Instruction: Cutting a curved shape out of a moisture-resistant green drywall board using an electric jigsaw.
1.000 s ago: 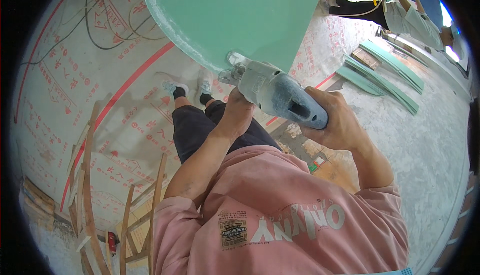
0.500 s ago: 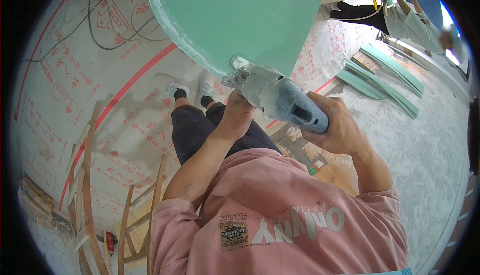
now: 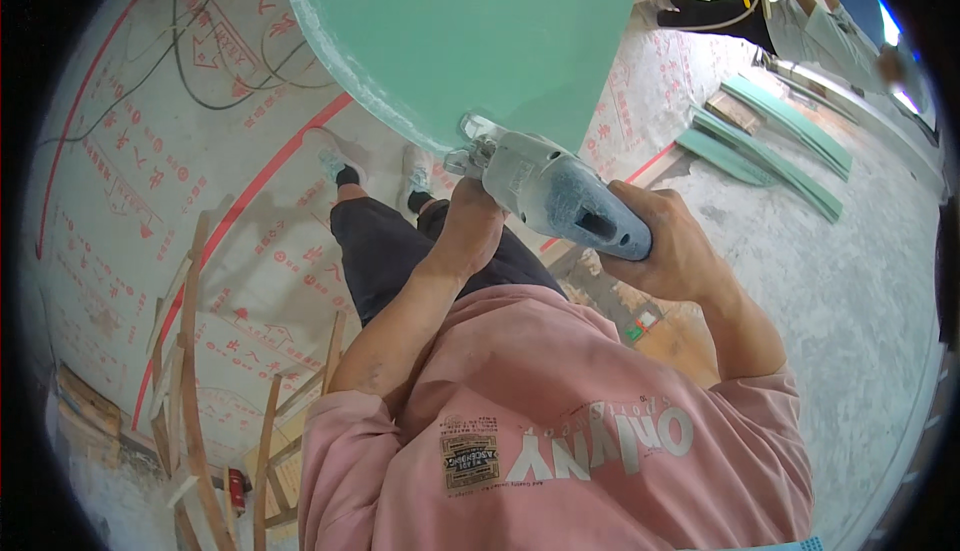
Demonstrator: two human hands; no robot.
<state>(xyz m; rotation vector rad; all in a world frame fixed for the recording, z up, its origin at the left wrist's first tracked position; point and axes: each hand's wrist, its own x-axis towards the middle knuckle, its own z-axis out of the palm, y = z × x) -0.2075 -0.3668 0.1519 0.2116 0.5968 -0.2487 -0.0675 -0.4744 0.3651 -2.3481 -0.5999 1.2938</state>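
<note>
A dusty grey-blue reciprocating saw (image 3: 560, 196) slants across the middle, its metal shoe against the near curved edge of a green plasterboard sheet (image 3: 470, 41). White dust lines that edge. My right hand (image 3: 665, 241) is wrapped round the saw's rear handle. Beneath the front of the saw body is my left hand (image 3: 474, 226), closed on it from below, with most of its fingers hidden. The blade does not show.
Green board strips (image 3: 765, 156) lie on the floor at the right. A black cable (image 3: 185, 61) loops over the printed floor covering at the far left. Wooden frames (image 3: 190, 381) stand near left. Another person (image 3: 830, 46) is at the far right.
The sheet's edge and my feet sit slightly further left in the picture, as my view shifts. My hands keep hold of the saw, which has barely moved against the sheet.
</note>
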